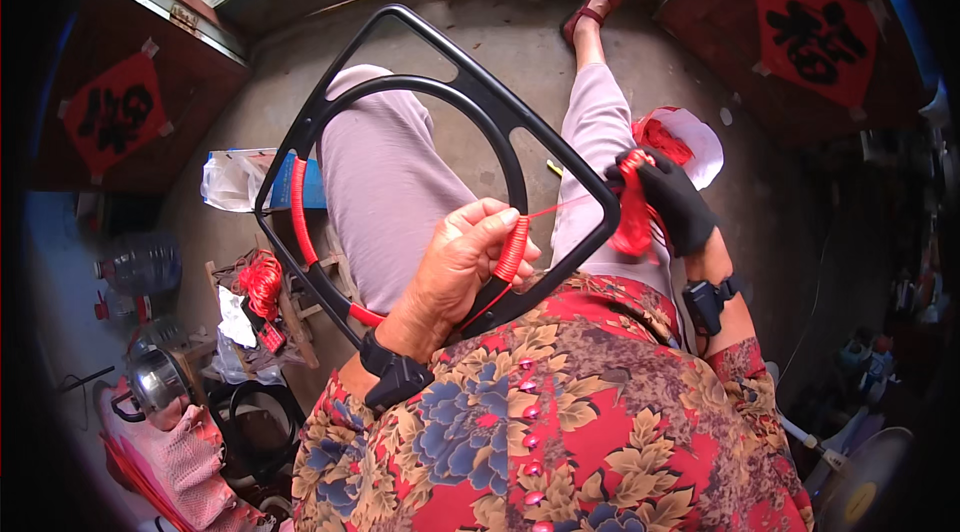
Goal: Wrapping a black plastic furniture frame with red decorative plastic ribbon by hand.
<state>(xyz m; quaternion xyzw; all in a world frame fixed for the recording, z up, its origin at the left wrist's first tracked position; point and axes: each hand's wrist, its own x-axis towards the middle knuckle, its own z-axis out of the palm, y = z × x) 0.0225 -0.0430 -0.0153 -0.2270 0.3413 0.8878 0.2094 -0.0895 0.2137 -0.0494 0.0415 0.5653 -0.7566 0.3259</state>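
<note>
A black frame [560,132], roughly square with a round ring inside it, lies tilted across my lap. Red cord is wound tightly round parts of the ring, including a coiled stretch [512,250] at its right side. My bare left hand [470,252] pinches the ring at this coil between thumb and fingers. From there a thin red strand runs taut to the right. My right hand [676,200], in a black glove, grips a loose bundle of red cord [634,212] just outside the frame's right corner. Its fingertips are partly hidden by the bundle.
At left, a small wooden stool [295,317] carries a red cord skein [260,284]. A blue box [310,184] with plastic lies beyond it; a metal pot [158,384] stands lower left. A white container [700,142] of red material sits on the concrete floor beyond my right hand.
</note>
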